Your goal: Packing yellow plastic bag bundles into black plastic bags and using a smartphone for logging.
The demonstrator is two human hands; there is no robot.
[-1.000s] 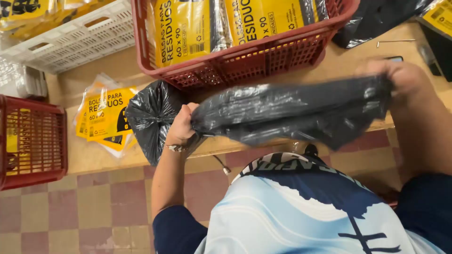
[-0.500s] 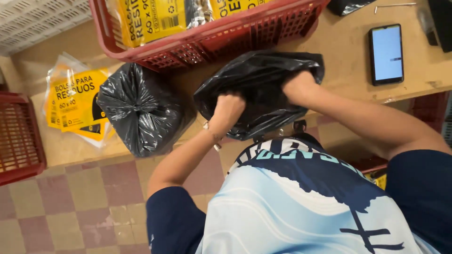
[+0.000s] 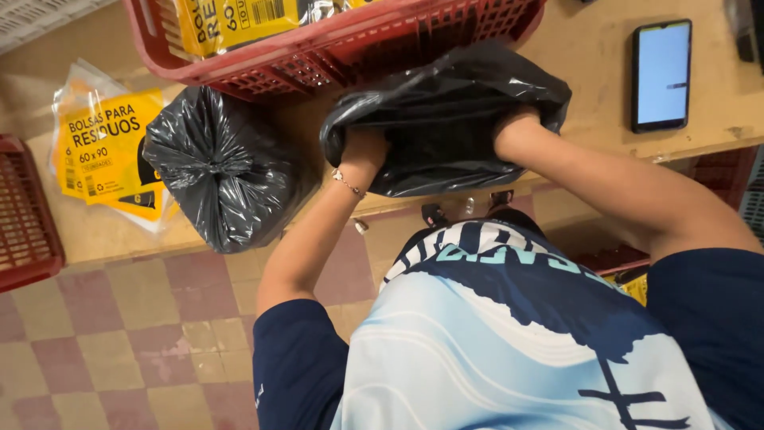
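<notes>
black bag: a folded stack of black plastic bags lies on the wooden table at its near edge, just below the red crate, bunched up between the 2 hands.
left hand: the left hand presses into the left end of the stack, fingers closed on the plastic and partly sunk in it; a thin bracelet sits at the wrist.
right hand: the right hand clutches the right end, fingers buried under a fold, so only the back of the hand shows.
arms: both forearms reach up from the body to the table, elbows bent, wrists close together.
red crate: a red lattice crate stands just behind the stack, holding yellow printed packets.
tied bag: a gathered black bag bundle sits left of the stack, apart from it.
packets: flat yellow packets lie left of the bundle.
phone: a phone with a lit screen lies to the right.
second crate: another red crate at the far left edge.
</notes>
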